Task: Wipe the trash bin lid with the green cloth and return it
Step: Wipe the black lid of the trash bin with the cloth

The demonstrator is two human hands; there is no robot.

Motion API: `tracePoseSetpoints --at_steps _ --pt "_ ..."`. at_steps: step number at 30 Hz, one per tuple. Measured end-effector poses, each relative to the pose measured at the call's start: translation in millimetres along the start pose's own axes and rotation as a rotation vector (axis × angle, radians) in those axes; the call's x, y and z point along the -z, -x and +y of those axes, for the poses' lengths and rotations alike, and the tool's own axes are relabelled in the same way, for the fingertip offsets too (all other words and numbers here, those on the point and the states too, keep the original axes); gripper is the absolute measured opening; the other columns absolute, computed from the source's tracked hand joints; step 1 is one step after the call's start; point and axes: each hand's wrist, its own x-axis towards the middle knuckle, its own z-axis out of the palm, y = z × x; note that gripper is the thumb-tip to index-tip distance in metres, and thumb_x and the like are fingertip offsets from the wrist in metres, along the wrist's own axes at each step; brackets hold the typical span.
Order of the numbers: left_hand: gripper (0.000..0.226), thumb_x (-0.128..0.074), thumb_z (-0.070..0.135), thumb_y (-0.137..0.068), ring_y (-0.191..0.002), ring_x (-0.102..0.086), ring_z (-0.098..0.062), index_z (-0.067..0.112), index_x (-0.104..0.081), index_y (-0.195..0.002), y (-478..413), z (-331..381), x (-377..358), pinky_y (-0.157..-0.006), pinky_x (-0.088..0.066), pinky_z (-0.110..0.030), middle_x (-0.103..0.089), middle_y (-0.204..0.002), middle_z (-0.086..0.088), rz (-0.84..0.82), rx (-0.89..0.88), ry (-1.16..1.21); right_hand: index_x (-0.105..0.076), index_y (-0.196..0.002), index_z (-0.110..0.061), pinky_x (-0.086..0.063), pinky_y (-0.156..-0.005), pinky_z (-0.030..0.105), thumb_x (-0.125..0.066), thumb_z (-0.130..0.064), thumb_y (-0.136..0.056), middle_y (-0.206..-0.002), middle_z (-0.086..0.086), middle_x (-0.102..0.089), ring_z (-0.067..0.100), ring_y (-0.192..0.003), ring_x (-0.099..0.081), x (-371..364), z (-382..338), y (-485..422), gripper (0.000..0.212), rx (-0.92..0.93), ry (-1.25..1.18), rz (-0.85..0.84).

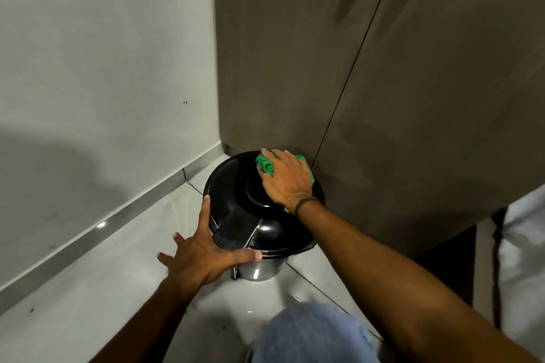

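Note:
A small round trash bin with a glossy black lid [236, 186] and a shiny metal body [259, 270] stands on the floor in a corner. My right hand [287, 178] presses a crumpled green cloth [264, 165] flat on the far right part of the lid, near the cabinet. Most of the cloth is hidden under the palm. My left hand [196, 253] rests on the lid's near left rim, with thumb and forefinger spread along the edge and the other fingers splayed in the air.
A dark brown cabinet [383, 82] with two doors rises right behind the bin. A pale wall [103, 68] with a metal skirting strip [118, 215] runs on the left. Glossy light floor tiles [88, 303] lie around. My knee in blue fabric [312, 333] is at the bottom.

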Motion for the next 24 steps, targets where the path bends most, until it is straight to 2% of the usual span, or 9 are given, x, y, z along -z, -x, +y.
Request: tracePoseSetpoints --at_steps 3,6,8,10,12,16,19,21,24 --pt "0.168 -0.071 0.107 -0.013 -0.162 -0.002 -0.049 0.074 0.046 -0.129 -1.5 0.7 -4.7 -0.124 0.001 -0.078 -0.032 -0.173 -0.016 0.034 0.018 -0.006 -0.045 -0.153 -0.037 -0.021 -0.125 0.053 -0.044 -0.052 -0.095 -0.162 -0.004 -0.045 0.026 -0.155 -0.03 -17.8 -47.7 7.3 0.059 0.202 0.091 -0.046" --pt "0.165 -0.071 0.107 -0.012 -0.163 -0.008 -0.047 0.076 0.048 -0.122 1.4 5.5 -7.1 -0.122 -0.004 -0.078 -0.04 -0.169 -0.013 0.081 0.064 -0.031 -0.048 -0.151 -0.039 -0.017 -0.127 0.052 -0.047 -0.049 -0.095 -0.162 -0.006 -0.044 0.024 -0.156 -0.028 -21.6 -60.2 43.7 0.056 0.354 0.043 -0.092" --pt "0.156 -0.074 0.1 -0.032 -0.163 -0.01 -0.045 0.076 0.05 -0.123 1.6 5.3 -7.7 -0.122 -0.007 -0.079 -0.045 -0.167 -0.013 0.102 0.084 -0.063 -0.046 -0.15 -0.042 -0.014 -0.128 0.051 -0.051 -0.047 -0.093 -0.163 -0.007 -0.043 0.022 -0.156 -0.028 -20.3 -44.9 79.2 0.057 0.456 0.047 -0.088" --pt "0.144 -0.076 0.088 -0.053 -0.163 -0.01 -0.045 0.076 0.051 -0.12 2.4 3.6 -7.1 -0.122 -0.009 -0.08 -0.039 -0.169 -0.016 0.112 0.088 -0.083 -0.042 -0.152 -0.045 -0.011 -0.129 0.049 -0.051 -0.047 -0.091 -0.164 -0.01 -0.04 0.02 -0.157 -0.026 -20.4 -23.6 118.2 0.062 0.493 0.051 -0.052" --pt "0.147 -0.08 0.089 -0.052 -0.162 -0.009 -0.047 0.077 0.047 -0.125 4.8 1.4 -5.6 -0.124 -0.008 -0.079 -0.033 -0.172 -0.019 0.1 0.067 -0.048 -0.034 -0.156 -0.047 -0.005 -0.13 0.048 -0.05 -0.044 -0.089 -0.166 -0.013 -0.035 0.017 -0.159 -0.019 -22.8 -1.7 151.1 0.069 0.44 0.021 0.002" --pt "0.164 -0.081 0.098 -0.031 -0.163 0.002 -0.049 0.072 0.04 -0.139 8.0 3.2 -1.9 -0.124 0.002 -0.077 -0.026 -0.175 -0.017 0.035 -0.006 0.036 -0.026 -0.16 -0.047 -0.003 -0.129 0.05 -0.053 -0.037 -0.095 -0.171 -0.013 -0.024 0.015 -0.162 -0.006 -24.4 40.8 169.2 0.071 0.227 -0.106 0.082" --pt "0.165 -0.079 0.101 -0.029 -0.162 0.004 -0.049 0.07 0.04 -0.14 6.2 1.7 0.2 -0.124 0.005 -0.077 -0.023 -0.176 -0.017 0.011 -0.026 0.036 -0.038 -0.156 -0.042 -0.014 -0.129 0.052 -0.05 -0.045 -0.1 -0.168 -0.011 -0.033 0.017 -0.16 -0.016 -13.6 58.1 132.2 0.057 0.077 -0.197 0.11" --pt "0.167 -0.075 0.103 -0.028 -0.162 0.004 -0.049 0.068 0.04 -0.142 4.1 0.0 0.1 -0.124 0.006 -0.077 -0.021 -0.177 -0.017 0.013 -0.04 0.034 -0.047 -0.153 -0.039 -0.024 -0.127 0.052 -0.053 -0.043 -0.101 -0.164 -0.007 -0.042 0.02 -0.157 -0.027 2.9 63.0 88.5 0.052 -0.038 -0.246 0.097" --pt "0.165 -0.071 0.107 -0.022 -0.163 0.004 -0.049 0.072 0.045 -0.135 0.6 -1.5 -0.8 -0.124 0.007 -0.077 -0.016 -0.178 -0.017 0.006 -0.042 0.047 -0.048 -0.153 -0.038 -0.025 -0.126 0.044 -0.051 -0.045 -0.102 -0.162 -0.004 -0.046 0.023 -0.155 -0.032 17.2 45.5 26.6 0.051 -0.05 -0.162 0.004"
